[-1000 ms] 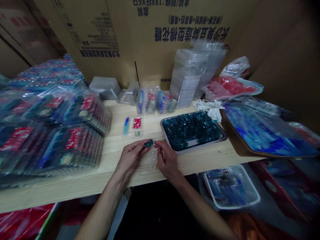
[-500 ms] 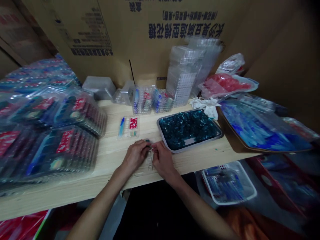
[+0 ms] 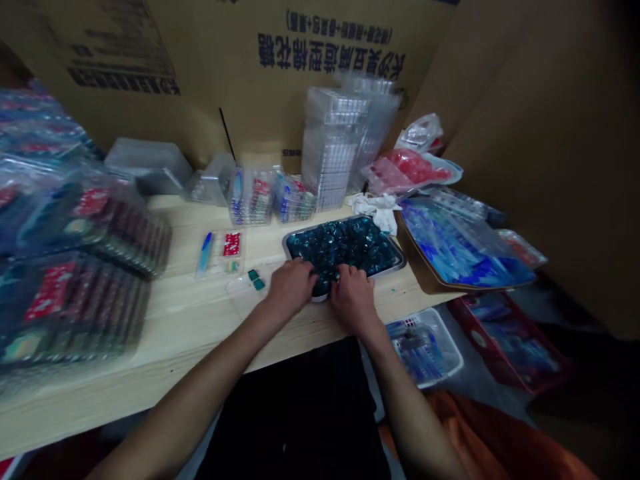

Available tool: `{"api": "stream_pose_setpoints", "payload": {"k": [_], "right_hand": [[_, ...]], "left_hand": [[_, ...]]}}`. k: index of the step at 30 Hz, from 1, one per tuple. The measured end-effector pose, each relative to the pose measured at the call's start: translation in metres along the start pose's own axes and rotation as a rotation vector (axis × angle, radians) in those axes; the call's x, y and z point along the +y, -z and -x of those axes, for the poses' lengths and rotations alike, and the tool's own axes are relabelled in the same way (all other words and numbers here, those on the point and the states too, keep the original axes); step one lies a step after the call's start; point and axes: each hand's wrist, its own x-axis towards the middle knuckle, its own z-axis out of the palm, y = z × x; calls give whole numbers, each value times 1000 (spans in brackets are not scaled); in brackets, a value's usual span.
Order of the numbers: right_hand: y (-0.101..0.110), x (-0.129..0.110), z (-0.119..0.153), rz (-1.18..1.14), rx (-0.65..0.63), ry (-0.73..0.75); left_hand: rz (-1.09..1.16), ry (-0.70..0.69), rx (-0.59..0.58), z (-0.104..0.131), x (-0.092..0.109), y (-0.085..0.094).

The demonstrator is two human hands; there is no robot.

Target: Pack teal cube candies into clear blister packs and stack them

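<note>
A grey-rimmed tray (image 3: 395, 267) holds a heap of dark teal, shiny pieces. At its front left edge, my left hand (image 3: 295, 283) has its fingers curled over the pieces. Close beside it, my right hand (image 3: 353, 293) reaches over the front rim, its fingers bent. Whatever either hand's fingertips hold is hidden. Left of my left hand, two small green pieces (image 3: 256, 279) lie in a clear plastic tray (image 3: 240, 293). Behind that tray is a filled clear pack (image 3: 220, 253) with a blue item and a red packet.
Stacked filled packs (image 3: 95, 307) cover the table's left side. Clear empty trays (image 3: 330, 147) stand behind the teal heap. On the right are a box of blue items (image 3: 460, 247), a bag of red pieces (image 3: 410, 167) and white tissue (image 3: 377, 210). Below sits a white bin (image 3: 425, 347).
Both hands have moved from the clear tray to the teal pieces on the right. The green pieces in the clear tray are now uncovered. The camera view has shifted right.
</note>
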Motion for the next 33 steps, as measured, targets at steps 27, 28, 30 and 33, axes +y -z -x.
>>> {"api": "stream_pose_setpoints", "payload": {"k": [27, 28, 30, 33], "right_hand": [[-8, 12, 0, -49, -114, 193], [-9, 11, -1, -71, -89, 187], [-11, 11, -5, -159, -7, 169], [-12, 7, -8, -319, 152, 145]], "left_hand": [[1245, 285, 191, 37, -83, 23], [1137, 258, 209, 44, -88, 24], [883, 183, 245, 55, -93, 24], [582, 115, 255, 65, -90, 13]]}}
